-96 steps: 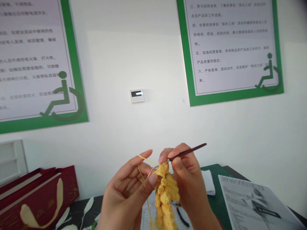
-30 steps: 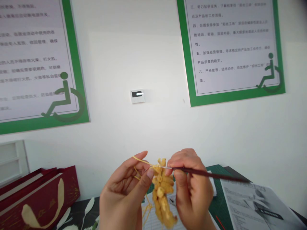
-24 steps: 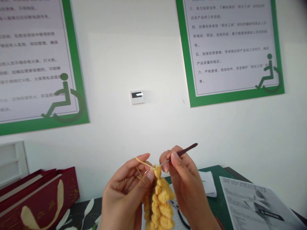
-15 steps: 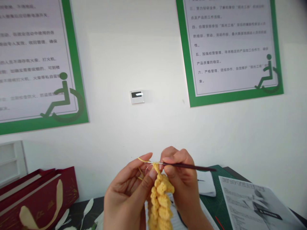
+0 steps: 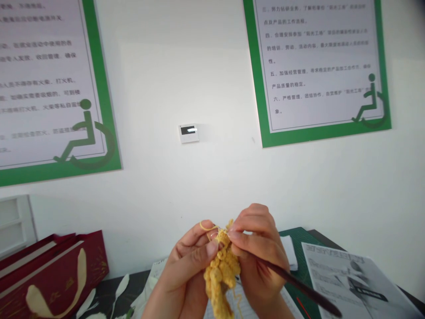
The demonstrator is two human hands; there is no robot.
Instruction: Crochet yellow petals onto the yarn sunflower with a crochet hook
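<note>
A bumpy yellow crochet piece hangs between my two hands at the bottom middle. My left hand pinches its upper edge between thumb and fingers, and a strand of yellow yarn loops over the index finger. In my right hand is a crochet hook with a dark handle that slants down to the right. The hook's tip is hidden by the fingers and yarn at the top of the piece. A loose yarn strand dangles beside the crochet piece.
Dark red gift bags stand at left, near white leaf-shaped pieces. Right of my hands lie a green cutting mat and a printed sheet. Behind is a white wall with green-framed posters.
My right hand has turned, so the hook's handle swings from nearly level to slanting down right. My left hand has shifted slightly right, and the crochet piece's top is bunched between the fingers.
</note>
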